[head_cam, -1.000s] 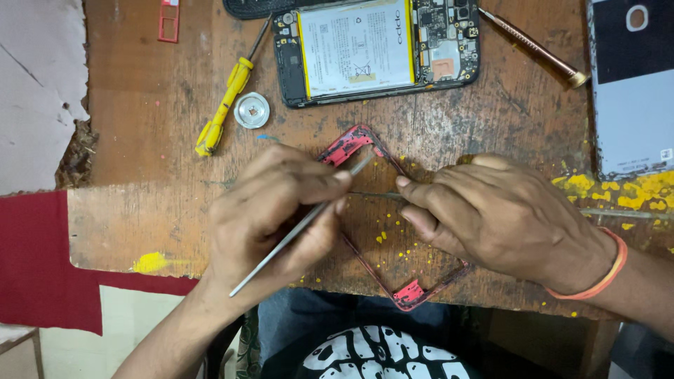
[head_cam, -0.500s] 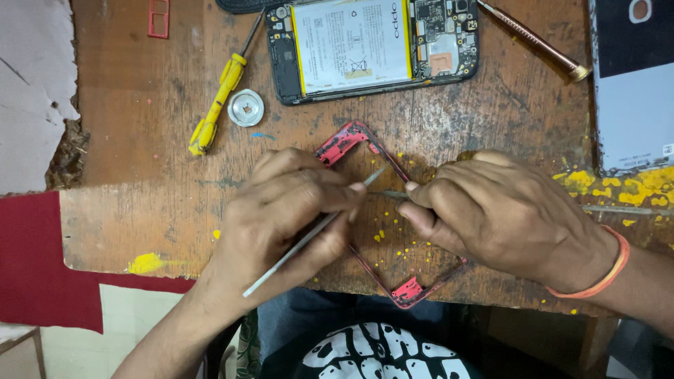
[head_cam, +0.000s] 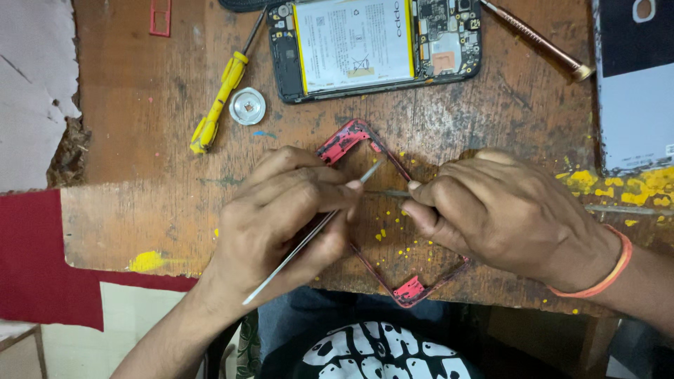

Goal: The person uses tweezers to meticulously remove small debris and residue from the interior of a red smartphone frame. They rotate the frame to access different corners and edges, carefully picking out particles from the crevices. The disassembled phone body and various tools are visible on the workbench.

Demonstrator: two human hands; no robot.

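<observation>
Our left hand [head_cam: 281, 217] grips thin metal tweezers [head_cam: 309, 235] and our right hand [head_cam: 505, 210] pins the red phone frame [head_cam: 411, 289] at the bench's [head_cam: 140, 140] six-o'clock edge, so we judge we're scraping its rim, and next must work the tip steadily along it.

Frame [head_cam: 365, 140]: thin red phone frame, rectangular, open in the middle, worn dark in patches; lies flat and askew on the wooden worktop [head_cam: 140, 210], one corner pointing away from the person, the opposite corner at the near edge; partly covered by both hands.
Frame corner pieces: a wider red section at the far corner, a small red block at the near corner.
Tool [head_cam: 295, 249]: slim metal rod, grey; slanted, tip over the frame's far side, tail end past the worktop's near edge.
</observation>
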